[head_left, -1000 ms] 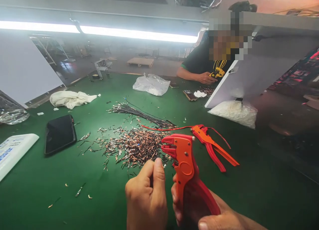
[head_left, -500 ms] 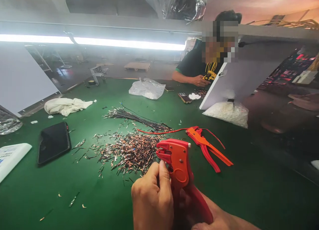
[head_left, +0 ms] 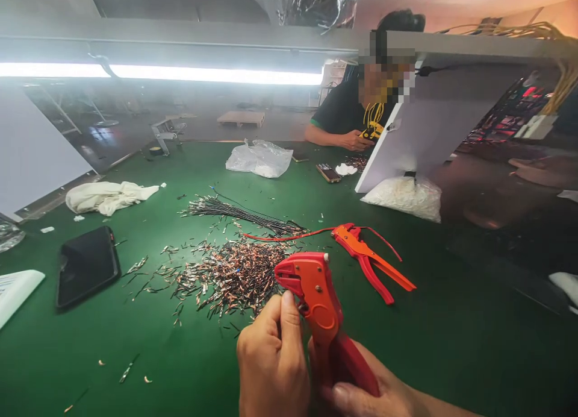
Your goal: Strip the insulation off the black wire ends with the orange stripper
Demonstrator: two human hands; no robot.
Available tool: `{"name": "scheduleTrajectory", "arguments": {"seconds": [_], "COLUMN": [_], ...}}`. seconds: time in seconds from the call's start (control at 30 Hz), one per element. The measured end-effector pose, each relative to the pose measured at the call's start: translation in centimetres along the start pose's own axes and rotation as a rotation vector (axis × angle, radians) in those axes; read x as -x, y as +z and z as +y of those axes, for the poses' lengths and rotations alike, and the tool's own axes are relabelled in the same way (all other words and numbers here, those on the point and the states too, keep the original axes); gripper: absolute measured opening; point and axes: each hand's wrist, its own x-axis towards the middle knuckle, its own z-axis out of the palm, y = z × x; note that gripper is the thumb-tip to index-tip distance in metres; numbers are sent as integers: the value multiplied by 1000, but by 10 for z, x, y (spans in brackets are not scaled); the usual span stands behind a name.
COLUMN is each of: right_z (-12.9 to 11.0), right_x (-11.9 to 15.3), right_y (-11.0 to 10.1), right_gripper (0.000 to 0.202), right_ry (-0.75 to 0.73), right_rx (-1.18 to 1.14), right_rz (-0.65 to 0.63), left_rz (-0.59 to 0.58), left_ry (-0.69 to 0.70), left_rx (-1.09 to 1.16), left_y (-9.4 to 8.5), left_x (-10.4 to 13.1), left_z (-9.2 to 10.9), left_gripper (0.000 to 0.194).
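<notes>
My right hand [head_left: 361, 393] is wrapped around the handles of a red and orange wire stripper [head_left: 321, 311], which stands upright with its jaws toward the left. Just below those jaws, my left hand [head_left: 273, 351] is closed, thumb pressed against the curled index finger. Whatever it pinches is hidden. Behind both hands lies a heap of short black and copper-coloured wire scraps [head_left: 244, 275]. Beyond the heap rests a bundle of black wires [head_left: 244, 215]. A second wire stripper [head_left: 368, 260] lies on the green table [head_left: 180, 369], a thin red strip running by its head.
A black phone [head_left: 88, 266] and a white cloth [head_left: 111, 197] lie at left. Farther back are a clear plastic bag [head_left: 259, 159] and another phone [head_left: 328, 173]. A tied bag of white bits [head_left: 404, 197] sits by a white panel [head_left: 415, 122]. Across the table, a co-worker [head_left: 347, 112] holds a yellow-handled tool.
The view has shifted slightly, moving the table's contents leftward. The stripper's jaws look closer together, and my right thumb now shows over the handle. My left hand stays closed beside the jaws.
</notes>
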Motion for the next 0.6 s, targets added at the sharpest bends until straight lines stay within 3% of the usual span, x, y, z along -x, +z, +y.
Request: {"name": "scheduleTrajectory", "arguments": {"seconds": [0.2,0.4,0.6], "right_z": [18,32,33], "right_x": [3,1,-3], "right_y": [-5,-10,-4], "right_gripper": [46,47,40], "right_ry": [31,36,85], "right_rx": [26,14,-116], "right_rz": [47,111,137], "left_rz": [3,-121,-56], "left_ry": [-29,-59,123], "left_rx": [24,100,-110], "left_y": [1,-6,0], "left_x": [3,-3,13], "left_z": [-1,-12,-22], "left_gripper": [42,46,51]}}
